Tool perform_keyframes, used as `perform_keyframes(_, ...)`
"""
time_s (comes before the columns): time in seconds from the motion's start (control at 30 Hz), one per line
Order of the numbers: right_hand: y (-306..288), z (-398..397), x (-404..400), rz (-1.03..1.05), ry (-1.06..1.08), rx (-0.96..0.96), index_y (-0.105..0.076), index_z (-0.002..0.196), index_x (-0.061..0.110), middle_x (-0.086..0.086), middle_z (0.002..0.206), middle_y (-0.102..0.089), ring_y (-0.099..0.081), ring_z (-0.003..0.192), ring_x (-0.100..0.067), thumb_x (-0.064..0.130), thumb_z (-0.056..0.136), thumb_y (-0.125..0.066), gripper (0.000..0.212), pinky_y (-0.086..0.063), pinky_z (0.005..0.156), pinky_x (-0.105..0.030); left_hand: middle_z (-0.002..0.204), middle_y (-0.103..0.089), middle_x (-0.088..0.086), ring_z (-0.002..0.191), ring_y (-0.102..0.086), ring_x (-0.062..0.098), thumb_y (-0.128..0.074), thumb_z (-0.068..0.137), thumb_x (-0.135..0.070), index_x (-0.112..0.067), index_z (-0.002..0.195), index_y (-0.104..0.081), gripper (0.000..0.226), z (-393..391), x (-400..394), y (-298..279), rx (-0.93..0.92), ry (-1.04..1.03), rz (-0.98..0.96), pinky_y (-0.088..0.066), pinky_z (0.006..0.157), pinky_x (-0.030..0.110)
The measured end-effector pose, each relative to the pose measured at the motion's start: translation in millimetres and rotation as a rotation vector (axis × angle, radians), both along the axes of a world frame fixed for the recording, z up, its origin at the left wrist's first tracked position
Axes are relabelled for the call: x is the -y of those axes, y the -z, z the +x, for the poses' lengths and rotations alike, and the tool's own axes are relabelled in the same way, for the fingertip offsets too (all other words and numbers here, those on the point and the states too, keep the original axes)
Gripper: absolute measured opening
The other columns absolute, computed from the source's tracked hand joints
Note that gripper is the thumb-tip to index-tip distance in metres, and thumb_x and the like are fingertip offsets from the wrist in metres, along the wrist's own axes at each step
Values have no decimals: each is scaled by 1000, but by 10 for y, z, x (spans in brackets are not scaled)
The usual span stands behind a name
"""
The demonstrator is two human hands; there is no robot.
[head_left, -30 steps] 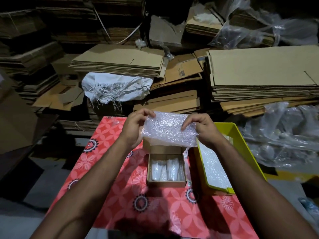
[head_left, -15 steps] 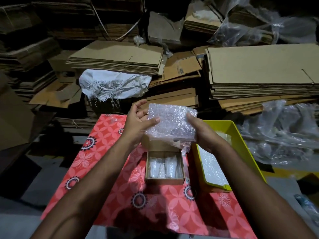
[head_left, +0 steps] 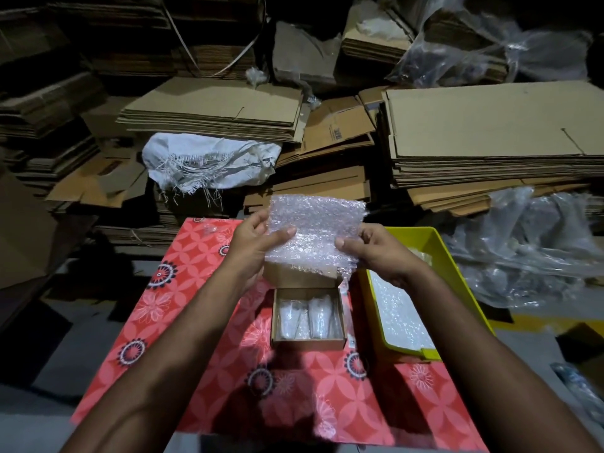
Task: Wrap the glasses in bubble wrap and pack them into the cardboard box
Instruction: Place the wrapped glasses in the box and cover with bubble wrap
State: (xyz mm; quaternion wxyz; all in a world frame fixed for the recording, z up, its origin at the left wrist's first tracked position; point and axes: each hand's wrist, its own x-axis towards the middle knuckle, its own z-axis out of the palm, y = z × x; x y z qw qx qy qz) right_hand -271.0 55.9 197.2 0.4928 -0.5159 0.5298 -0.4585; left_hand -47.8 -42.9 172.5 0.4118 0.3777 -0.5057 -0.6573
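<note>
Where the forearms enter from the lower edge, a red floral cloth (head_left: 183, 308) covers the work surface. On it stands the open box (head_left: 308, 342), holding clear wrapped bundles, presumably glasses (head_left: 305, 317), though their forms are hard to make out. Just right of it, a yellow bin (head_left: 452, 266) contains a white bubbled sheet; its right side is partly hidden by the right forearm. Above the box, the left hand (head_left: 250, 248) and right hand (head_left: 376, 253) each pinch a side of the bubble wrap (head_left: 315, 230), held up flat. Beyond lie a white sack (head_left: 209, 161) and stacked cardboard (head_left: 490, 125), dim and cut off.
</note>
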Motion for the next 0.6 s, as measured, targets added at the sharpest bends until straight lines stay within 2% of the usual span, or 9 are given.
perform_keyframes(0.07, -4, 13, 4, -12, 14, 30, -64, 86, 12, 11, 71, -63, -61, 68, -6, 6, 98, -59, 14, -49, 63, -27, 131, -64, 13, 125, -58, 27, -98, 54, -36, -4, 128, -60, 89, 15, 3, 12, 20, 93, 61, -46, 106, 44)
perform_keyframes(0.1, 8, 7, 10, -11, 13, 45, -65, 92, 6, 6, 78, -64, -63, 76, -12, 10, 99, -60, 9, -51, 66, -30, 117, -72, 8, 114, -63, 24, -95, 60, -34, -4, 114, -67, 68, 9, -16, 15, 43, 121, 53, -52, 96, 41)
perform_keyframes(0.13, 23, -2, 15, 2, 24, 46, -63, 102, -2, -4, 86, -63, -63, 85, -20, 14, 99, -60, 17, -52, 70, -34, 102, -75, 2, 103, -67, 19, -89, 68, -30, -6, 100, -70, 45, 9, -18, 31, 75, 124, 26, -54, 84, 37)
perform_keyframes(0.2, 57, -21, 34, 9, 34, 54, -53, 115, -13, -22, 95, -57, -59, 93, -34, 16, 99, -60, 34, -51, 73, -39, 88, -75, -3, 91, -68, 11, -79, 79, -25, -5, 87, -68, 24, 3, -25, 24, 122, 105, -30, -50, 80, 35)
perform_keyframes(0.3, 93, -25, 30, -14, 49, 69, -56, 118, -6, -18, 100, -59, -58, 93, -32, 15, 99, -61, 29, -49, 77, -42, 91, -62, 11, 87, -65, 19, -77, 84, -36, 18, 93, -54, 59, 32, -31, -2, 141, 110, -119, -47, 96, 42)
perform_keyframes(0.37, 148, -36, 38, 1, 75, 67, -62, 120, 4, -11, 107, -66, -62, 98, -28, 20, 97, -64, 27, -50, 83, -44, 88, -63, 14, 87, -68, 13, -71, 90, -29, 15, 87, -55, 47, 35, -50, -2, 182, 112, -157, -47, 100, 36)
perform_keyframes(0.43, 214, -36, 56, -16, 86, 66, -65, 117, 9, -10, 110, -69, -65, 99, -26, 19, 96, -65, 23, -51, 85, -42, 86, -69, 9, 87, -69, 9, -66, 94, -19, 1, 80, -62, 24, 27, -77, 11, 213, 106, -199, -50, 94, 30)
perform_keyframes(0.5, 253, -25, 58, -45, 118, 160, -68, 106, 10, -12, 100, -66, -64, 88, -25, 6, 95, -63, 13, -51, 78, -40, 93, -75, 2, 93, -70, 14, -63, 96, -9, -11, 88, -71, 11, 23, -95, 23, 157, 107, -209, -54, 88, 32)
perform_keyframes(0.6, 258, 12, 63, -24, 135, 292, -76, 95, 13, -12, 103, -70, -69, 86, -29, -15, 91, -50, 38, -58, 72, -39, 87, -74, 4, 78, -71, 22, -55, 93, 10, -10, 93, -71, 25, 22, -73, 48, 37, 99, -154, -60, 66, 36)
